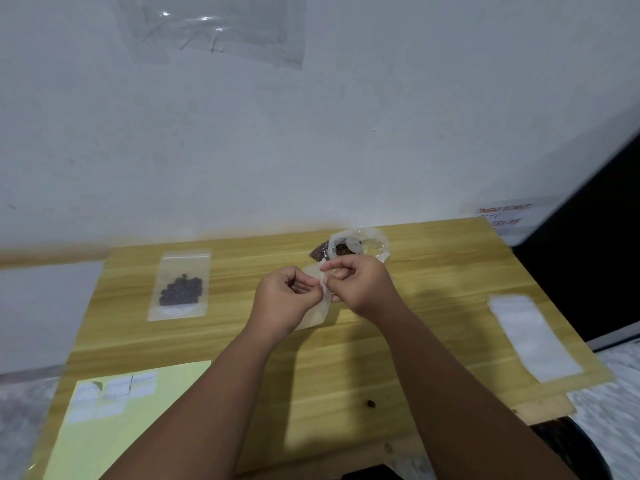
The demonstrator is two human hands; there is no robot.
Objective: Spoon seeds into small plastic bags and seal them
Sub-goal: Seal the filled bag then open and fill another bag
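So here we've got a small plastic bag [312, 317] pinched at its top edge between both hands, held just in front of the big open seed bag [375, 245], on the side nearer us. Our left hand [287, 299] has its fingers curled in, with thumb and fingertips nipping the bag's lip from the left. Our right hand [363, 285] does the same from the right, fingers curled, so both are closed down tight on that thin strip of plastic. The little bag looks empty from here, though the hands cover a fair bit of it, and we can't tell if its bottom edge touches the table [433, 341].

The seed bag has dark brown seeds inside and something pale and round sitting in its mouth. It's too blurry to say what.

Well to the left of the seed bag lies a filled bag [181, 285], flat, with a clump of dark seeds in it. Well to the right and nearer us is a stack of empty bags [533, 336]. Far off to the left and nearest us sits a yellow-green sheet [138, 427] with white labels. One loose seed [371, 404] lies well in front of the seed bag.
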